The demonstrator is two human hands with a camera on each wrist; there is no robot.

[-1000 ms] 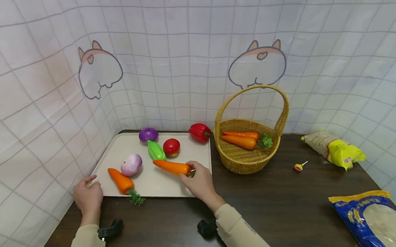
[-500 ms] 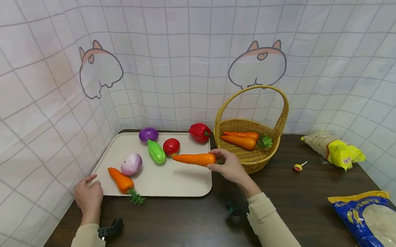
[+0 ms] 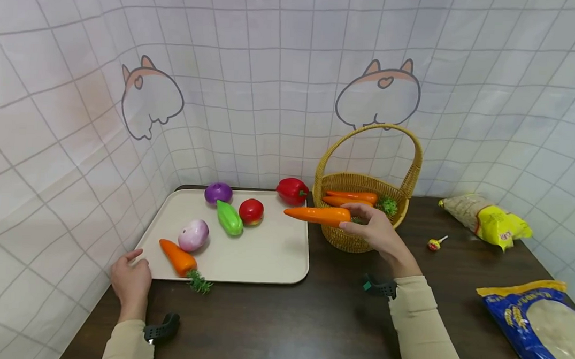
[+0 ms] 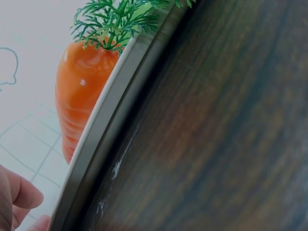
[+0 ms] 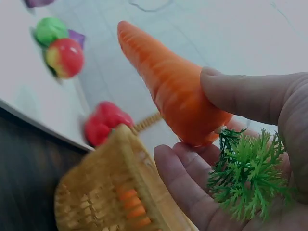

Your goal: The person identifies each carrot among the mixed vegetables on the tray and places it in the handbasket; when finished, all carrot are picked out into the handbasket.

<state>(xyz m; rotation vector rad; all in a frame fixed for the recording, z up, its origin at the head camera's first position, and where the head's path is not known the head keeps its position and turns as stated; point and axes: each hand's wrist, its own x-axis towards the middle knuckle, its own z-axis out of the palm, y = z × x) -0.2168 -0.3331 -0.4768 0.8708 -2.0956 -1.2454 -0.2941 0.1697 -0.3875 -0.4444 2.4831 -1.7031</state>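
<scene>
In the head view my right hand [image 3: 381,234] holds an orange carrot [image 3: 319,215] by its thick end, in front of the wicker basket [image 3: 352,241]. The right wrist view shows the thumb pressing the carrot [image 5: 168,86] against the fingers, its green leafy top [image 5: 250,173] in the palm. Two carrots [image 3: 351,195] lie in the basket, partly covered by the hand. At the front left corner of the beige tray [image 3: 259,264] rests my left hand [image 3: 131,282], fingers loosely bent. Beside it another carrot [image 3: 178,258] lies on the tray, leaves over the front rim.
The tray also bears a pale purple onion [image 3: 193,235], a purple onion [image 3: 218,193], a green vegetable [image 3: 229,218], a red round fruit [image 3: 251,211] and a red pepper [image 3: 292,191]. On the table's right are a lollipop [image 3: 435,244], a yellow bag [image 3: 488,220] and a blue bag [image 3: 536,324].
My right hand has lifted the carrot off the tray and carried it right to the front of the basket. The left hand has stayed at the tray's corner.
</scene>
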